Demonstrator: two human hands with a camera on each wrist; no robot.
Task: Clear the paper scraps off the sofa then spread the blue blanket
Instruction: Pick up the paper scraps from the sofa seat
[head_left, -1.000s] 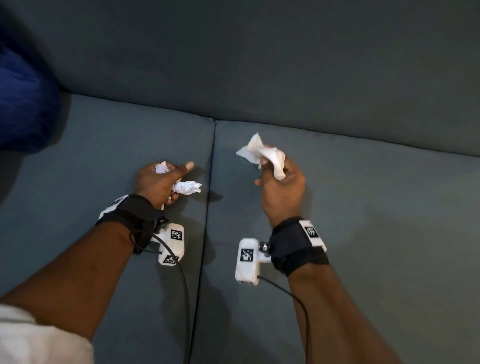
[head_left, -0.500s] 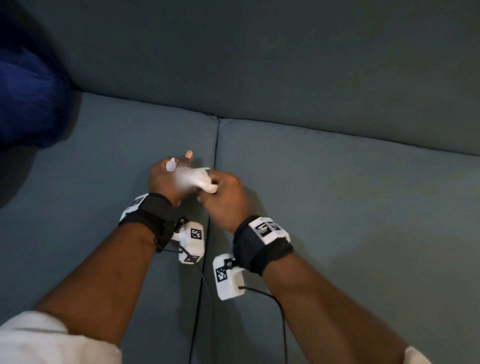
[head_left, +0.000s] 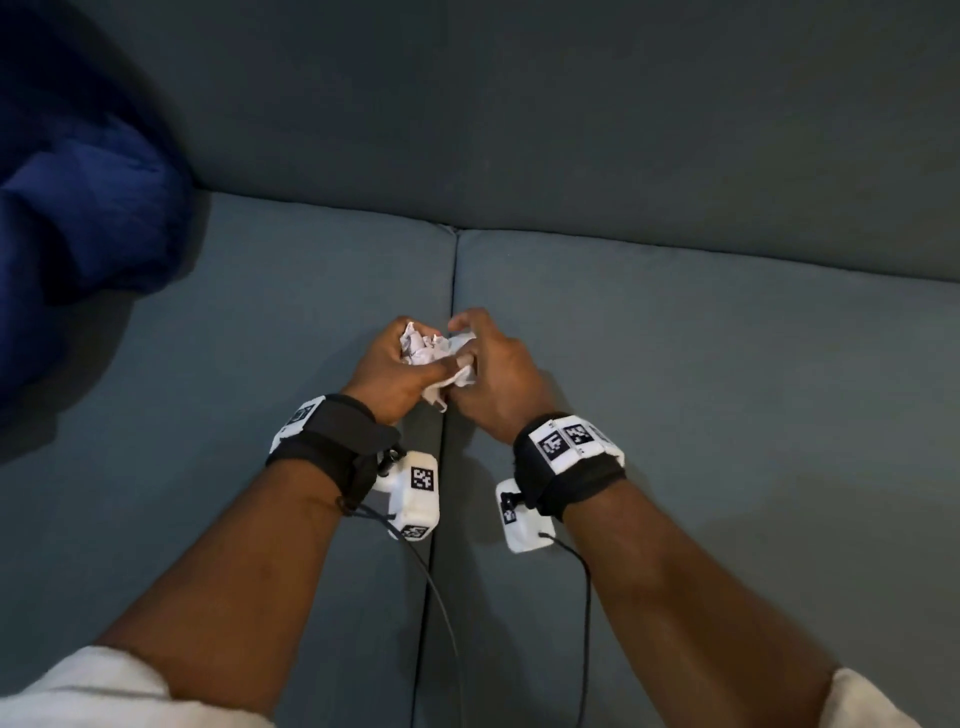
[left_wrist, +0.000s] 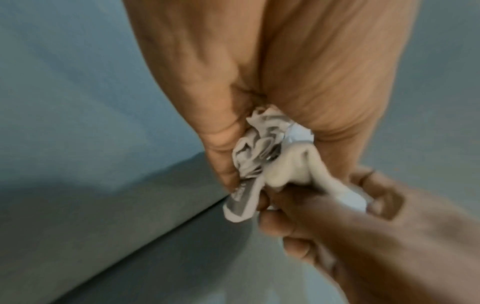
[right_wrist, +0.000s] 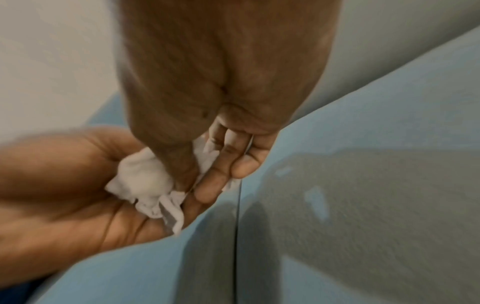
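Note:
Crumpled white paper scraps (head_left: 434, 358) are bunched between both hands above the seam of the grey-blue sofa (head_left: 727, 415). My left hand (head_left: 397, 366) curls round the wad, its thumb lying across the paper (left_wrist: 262, 156). My right hand (head_left: 480, 358) pinches the same wad from the right, thumb pressing the paper scraps (right_wrist: 148, 181) into the left palm. The blue blanket (head_left: 78, 223) lies bunched at the far left of the sofa, against the backrest. How many scraps make up the wad is hidden.
The seam between the two seat cushions (head_left: 441, 519) runs straight under the hands. The sofa backrest (head_left: 519, 104) fills the top of the head view. Wrist-camera cables (head_left: 587, 597) hang below both forearms.
A second ago each hand held its own scrap apart. The right hand moved left to meet the left hand, and the scraps are now pressed into one wad between them.

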